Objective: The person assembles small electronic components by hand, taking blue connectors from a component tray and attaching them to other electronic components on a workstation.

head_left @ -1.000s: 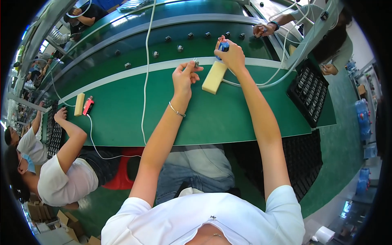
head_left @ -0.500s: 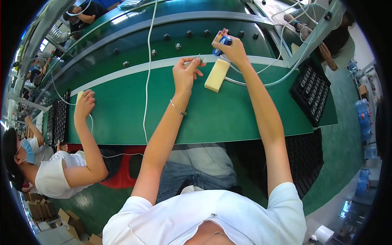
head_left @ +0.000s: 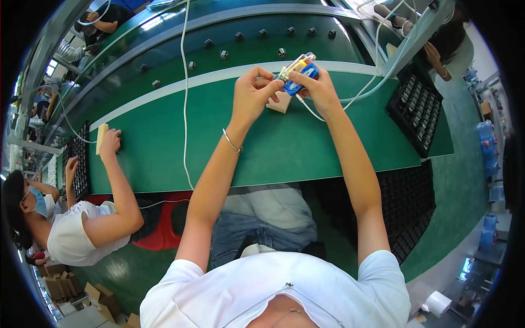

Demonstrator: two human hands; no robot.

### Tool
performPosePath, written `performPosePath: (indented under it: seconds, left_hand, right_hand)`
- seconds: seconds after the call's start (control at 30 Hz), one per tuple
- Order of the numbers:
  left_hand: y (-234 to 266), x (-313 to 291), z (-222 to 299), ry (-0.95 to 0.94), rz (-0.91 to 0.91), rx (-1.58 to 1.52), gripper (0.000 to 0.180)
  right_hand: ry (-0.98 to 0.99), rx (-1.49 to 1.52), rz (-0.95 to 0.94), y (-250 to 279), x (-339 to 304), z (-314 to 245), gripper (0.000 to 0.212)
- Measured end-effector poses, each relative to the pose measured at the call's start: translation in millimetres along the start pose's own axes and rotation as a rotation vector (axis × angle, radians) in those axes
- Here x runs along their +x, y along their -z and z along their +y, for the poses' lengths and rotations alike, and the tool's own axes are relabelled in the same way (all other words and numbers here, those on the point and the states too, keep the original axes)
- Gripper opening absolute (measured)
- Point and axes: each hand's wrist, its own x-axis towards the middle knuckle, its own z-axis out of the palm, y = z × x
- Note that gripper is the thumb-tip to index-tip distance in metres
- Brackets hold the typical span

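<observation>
My left hand (head_left: 255,94) is closed in a pinch on a small shiny metal part (head_left: 278,78), most of it covered by the fingertips. My right hand (head_left: 324,94) grips a blue hand tool (head_left: 303,77) with a yellow and clear body; its exact kind does not show. The two hands meet over the far side of the green table, the tool's side close against the metal part. Below them stands a pale yellow block (head_left: 280,104), partly hidden by the fingers. A white cable (head_left: 311,111) runs near the right hand.
Small dark components (head_left: 224,54) lie spaced along the green conveyor (head_left: 251,52) beyond the table. A black tray (head_left: 416,109) of parts sits at the right. One white cord (head_left: 185,109) hangs across the table. At the left a co-worker's hand (head_left: 111,141) touches another yellow block (head_left: 101,138).
My right hand has brought the blue tool down and left to my left hand, so the hands now meet. The conveyor components have shifted, and the co-worker's hand has lowered.
</observation>
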Motion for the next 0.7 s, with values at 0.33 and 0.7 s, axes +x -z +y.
performPosePath:
  seconds: [0.33, 0.7]
  left_hand:
    - [-2, -2, -3, 0.045, -0.043, -0.016, 0.019]
    - [-12, -6, -9, -0.044, 0.019, 0.083, 0.016]
  right_hand:
    - [-0.119, 0.040, -0.058, 11, 2, 8, 0.033]
    - [-0.276, 0.152, -0.188, 18, 0, 7, 0.036]
